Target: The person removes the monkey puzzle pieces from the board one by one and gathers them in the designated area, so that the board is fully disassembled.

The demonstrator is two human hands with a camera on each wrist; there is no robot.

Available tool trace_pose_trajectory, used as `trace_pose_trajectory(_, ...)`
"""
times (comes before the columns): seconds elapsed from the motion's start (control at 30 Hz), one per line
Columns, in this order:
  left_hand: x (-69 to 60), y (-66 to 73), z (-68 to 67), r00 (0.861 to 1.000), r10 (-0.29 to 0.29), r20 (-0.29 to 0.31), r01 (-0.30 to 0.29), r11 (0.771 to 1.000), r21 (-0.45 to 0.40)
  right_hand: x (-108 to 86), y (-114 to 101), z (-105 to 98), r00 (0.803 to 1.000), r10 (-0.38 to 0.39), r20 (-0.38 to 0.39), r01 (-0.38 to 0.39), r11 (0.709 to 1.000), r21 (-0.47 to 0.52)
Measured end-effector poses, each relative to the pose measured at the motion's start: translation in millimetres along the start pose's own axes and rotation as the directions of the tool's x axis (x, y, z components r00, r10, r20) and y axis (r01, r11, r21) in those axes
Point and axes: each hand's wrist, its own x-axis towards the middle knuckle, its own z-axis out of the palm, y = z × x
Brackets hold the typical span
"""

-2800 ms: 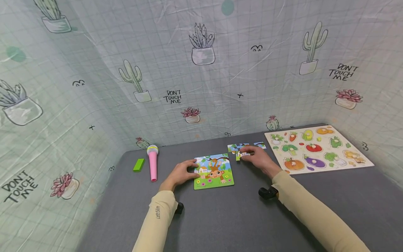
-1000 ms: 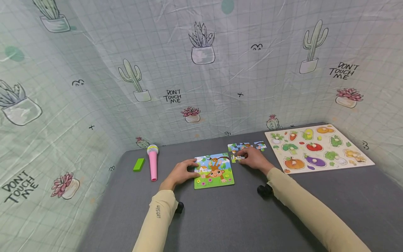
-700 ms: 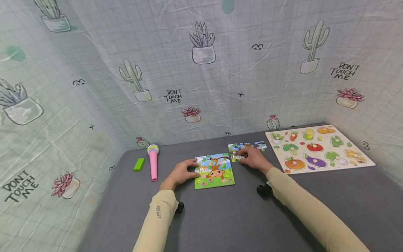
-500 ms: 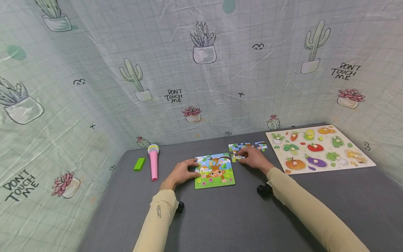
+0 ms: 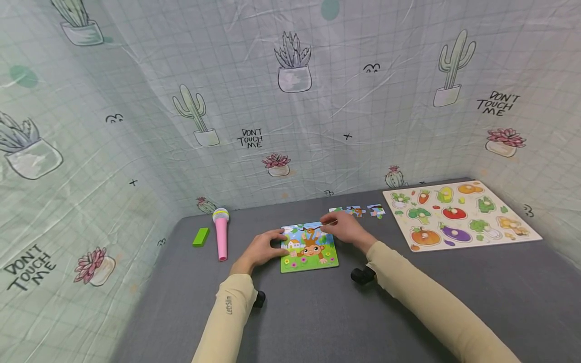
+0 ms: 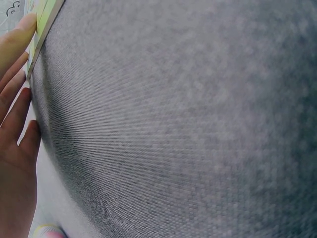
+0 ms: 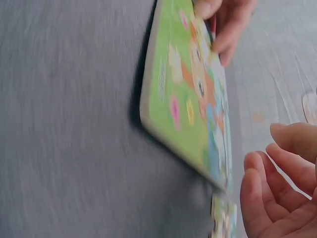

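Observation:
In the head view, a square jigsaw puzzle (image 5: 308,254) with a monkey picture lies on the grey table. My left hand (image 5: 260,252) rests at its left edge, thumb and fingertips touching the board. The left wrist view shows those fingers (image 6: 17,106) fairly straight along the puzzle's edge. Over the puzzle's upper right corner hovers my right hand (image 5: 347,229). In the right wrist view, its thumb and fingers stand apart, loosely bent, and no held thing shows between them. Loose puzzle pieces (image 5: 356,210) lie just beyond this hand, which partly hides them.
A pink toy microphone (image 5: 221,237) and a green block (image 5: 200,237) lie to the left. On the right is a vegetable peg board (image 5: 454,243). A patterned cloth (image 5: 290,126) hangs behind the table (image 5: 308,317).
My right hand slid a lower puzzle piece left toward the puzzle, paused there, then moved left to the puzzle's upper right corner. My left hand and the puzzle stayed in place.

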Motion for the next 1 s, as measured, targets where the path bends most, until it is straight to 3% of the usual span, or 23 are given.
trace_pose_trajectory(0.23,0.0,-0.4,-0.2,1.000,0.000,-0.007,0.000,1.000,-0.017,1.3,-7,24,0.998,0.009,0.058,-0.014,0.996,0.087)
trace_pose_trajectory(0.4,-0.7,-0.2,0.1,1.000,0.004,-0.005,-0.004,1.000,-0.030,3.1,-4,35,0.998,0.026,0.062,-0.031,0.995,0.091)
trace_pose_trajectory(0.6,-0.9,-1.2,0.7,1.000,0.006,-0.012,-0.006,0.999,-0.036,3.4,-3,39,0.997,0.031,0.076,-0.035,0.998,0.058)
trace_pose_trajectory(1.0,-1.0,-3.1,0.1,1.000,0.016,-0.006,-0.016,0.998,-0.056,3.0,-8,38,0.992,-0.065,0.109,0.072,0.995,-0.062)
